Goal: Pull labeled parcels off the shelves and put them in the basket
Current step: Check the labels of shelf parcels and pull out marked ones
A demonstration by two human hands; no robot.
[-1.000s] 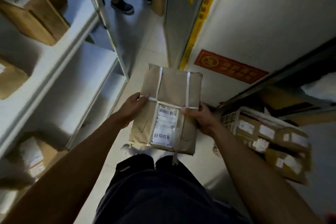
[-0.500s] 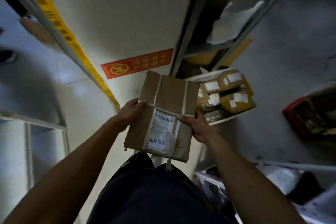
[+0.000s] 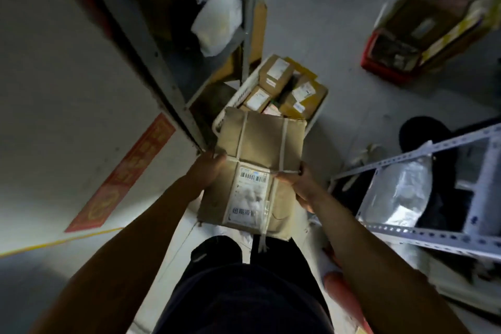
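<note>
A flat brown cardboard parcel [image 3: 260, 149], taped with pale strips and bearing a white barcode label, is held in front of my body. My left hand [image 3: 207, 171] grips its left edge and my right hand [image 3: 301, 184] grips its right edge, thumbs on top. Just beyond the parcel's far edge, on the floor, stands a white basket [image 3: 238, 95] holding several labeled brown parcels [image 3: 301, 95]. The held parcel hides the basket's near side.
A metal shelf post [image 3: 248, 16] and a white bag [image 3: 219, 22] stand behind the basket. A red crate [image 3: 387, 62] with boxes sits far right. A white perforated shelf frame [image 3: 423, 233] with a silver bag [image 3: 398, 192] is close on my right. A wall with a red sign [image 3: 122, 173] is on my left.
My view has swung right, away from the aisle. The basket now lies straight ahead, just past the parcel. Both hands keep the same hold.
</note>
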